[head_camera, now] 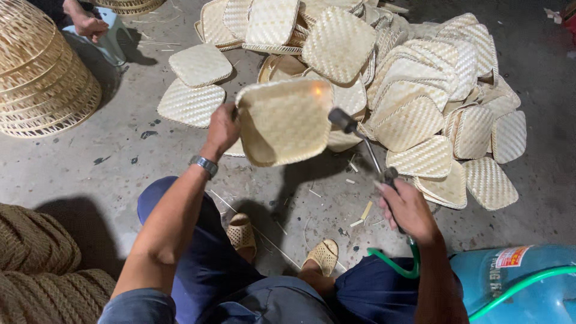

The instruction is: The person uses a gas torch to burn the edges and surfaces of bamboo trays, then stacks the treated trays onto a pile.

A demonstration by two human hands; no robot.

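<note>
My left hand grips the left edge of a square woven bamboo tray, held tilted above the floor with its hollow side toward me. My right hand holds the handle of a gas torch. The torch's black nozzle points at the tray's upper right corner, where a small orange glow shows. A green hose runs from the torch handle down to a blue gas cylinder at the lower right.
A big heap of similar woven trays covers the concrete floor ahead. Stacked round bamboo baskets stand at the upper left, woven coils at the lower left. Another person's hand rests near a small stool. My sandalled feet are below.
</note>
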